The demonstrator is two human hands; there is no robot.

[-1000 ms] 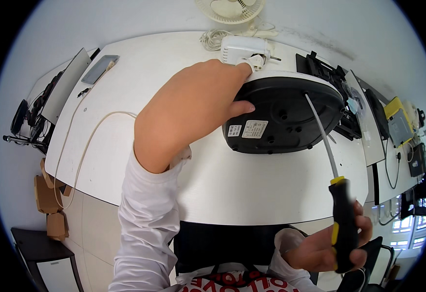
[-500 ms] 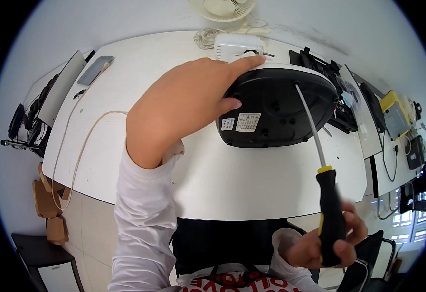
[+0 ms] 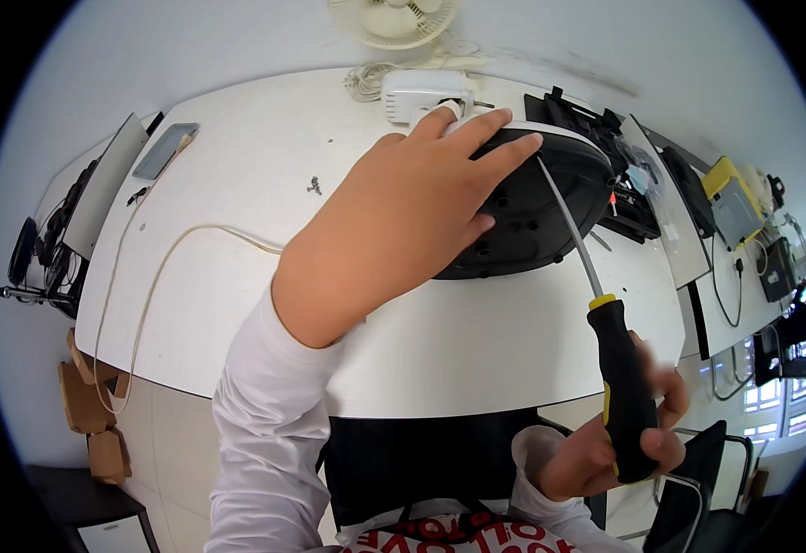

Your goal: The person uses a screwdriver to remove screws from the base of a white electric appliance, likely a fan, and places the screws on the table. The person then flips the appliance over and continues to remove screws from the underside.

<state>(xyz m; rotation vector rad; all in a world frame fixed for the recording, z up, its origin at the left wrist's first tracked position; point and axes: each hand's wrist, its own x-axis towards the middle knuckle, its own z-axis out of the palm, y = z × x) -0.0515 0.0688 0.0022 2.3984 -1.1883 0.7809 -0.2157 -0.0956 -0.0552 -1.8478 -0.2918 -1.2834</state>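
Note:
A fan base [image 3: 564, 198] with a black underside and white rim is tipped up on the white table, its underside facing me. My left hand [image 3: 421, 189] holds it from the left, fingers stretched across its upper edge and thumb against the underside. My right hand [image 3: 647, 429] grips a screwdriver [image 3: 626, 387] by its black and yellow handle. The long shaft slants up to the far part of the underside, its tip close beside my left index finger. Whether the tip sits in a screw hole I cannot tell. My left hand covers the base's left part.
Behind the base lie a white motor housing [image 3: 421, 97], a coiled cable [image 3: 366, 81] and a cream fan grille [image 3: 394, 23]. Several small screws [image 3: 314, 185] lie left of my hand. A grey tray [image 3: 167, 151] and pale cord [image 3: 158, 276] are farther left; black parts [image 3: 596, 138] lie right.
My left hand has slid right over the base, its fingers now spread near the screwdriver tip and hiding the labels. The screwdriver stays at the underside. The view has shifted slightly.

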